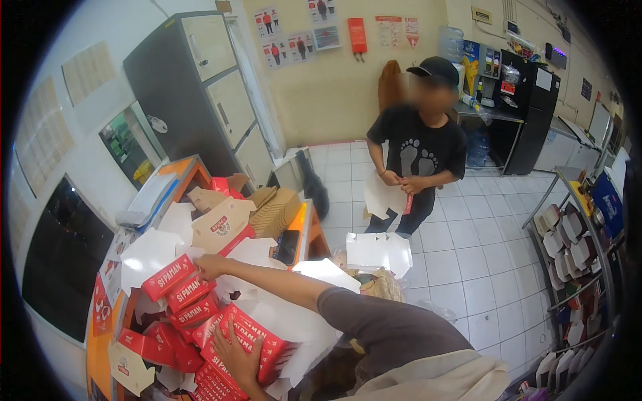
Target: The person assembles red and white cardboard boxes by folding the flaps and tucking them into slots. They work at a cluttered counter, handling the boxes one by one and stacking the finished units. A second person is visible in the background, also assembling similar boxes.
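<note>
Red folded cardboard food boxes (190,294) with white lettering and white inner flaps lie piled on the orange-edged counter. My right hand (210,266) reaches across from the right. Its fingers are closed on the edge of the uppermost red box (167,275), whose white flaps stand open. Below it, my left hand (239,354) lies with fingers spread against a stack of red boxes (264,327). Part of that stack is hidden under the palm. Beige box lids (221,224) and a tan one (132,369) sit around the pile.
A dark phone (287,247) rests at the counter's right edge, beside brown cardboard (275,212). Across from me a person (424,144) in a black cap holds a white-and-red box (391,198). Grey lockers (194,87) stand behind the counter. A rack of box blanks (568,247) is at right.
</note>
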The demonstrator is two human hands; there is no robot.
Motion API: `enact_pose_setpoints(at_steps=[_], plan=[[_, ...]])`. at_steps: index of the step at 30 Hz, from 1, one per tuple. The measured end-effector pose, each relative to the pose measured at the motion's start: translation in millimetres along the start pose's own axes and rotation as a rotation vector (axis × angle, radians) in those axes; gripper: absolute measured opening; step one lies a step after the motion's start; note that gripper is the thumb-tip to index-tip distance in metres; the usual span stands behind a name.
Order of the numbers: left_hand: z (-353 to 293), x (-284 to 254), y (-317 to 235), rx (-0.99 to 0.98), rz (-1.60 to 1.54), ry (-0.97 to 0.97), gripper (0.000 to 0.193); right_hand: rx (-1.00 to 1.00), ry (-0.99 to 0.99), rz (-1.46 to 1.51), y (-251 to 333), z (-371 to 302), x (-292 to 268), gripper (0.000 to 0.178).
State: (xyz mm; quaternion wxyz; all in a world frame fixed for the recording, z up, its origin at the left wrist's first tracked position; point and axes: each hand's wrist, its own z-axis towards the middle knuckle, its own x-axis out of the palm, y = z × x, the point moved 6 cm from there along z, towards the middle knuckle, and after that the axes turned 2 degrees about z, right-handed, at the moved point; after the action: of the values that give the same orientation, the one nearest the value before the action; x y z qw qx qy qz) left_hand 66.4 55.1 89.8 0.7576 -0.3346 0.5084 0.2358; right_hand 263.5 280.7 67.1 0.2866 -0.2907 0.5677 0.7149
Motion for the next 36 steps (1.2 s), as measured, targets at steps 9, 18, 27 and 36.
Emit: enact_pose_setpoints(at_steps=[9,18,27,36], plan=[[1.6,3.4,2.3,0.023,0.029,-0.022,0.086,0.040,-0.328,-0.108,31.5,11.3,-41.3,0.063],[3.6,6.7,-3.7,0.058,0.022,-0.022,0.085,0.002,-0.088,-0.112,-18.4,58.6,-37.1,0.047],[2.0,4.7,4.2,0.041,0.012,-0.060,0.085,-0.375,-0.190,-0.167,29.3,42.3,-26.3,0.024],[-7.2,-2.9,15.2,0.036,0.028,-0.115,0.086,-0.325,-0.372,0.588,104.6,-62.2,-103.6,0.043]])
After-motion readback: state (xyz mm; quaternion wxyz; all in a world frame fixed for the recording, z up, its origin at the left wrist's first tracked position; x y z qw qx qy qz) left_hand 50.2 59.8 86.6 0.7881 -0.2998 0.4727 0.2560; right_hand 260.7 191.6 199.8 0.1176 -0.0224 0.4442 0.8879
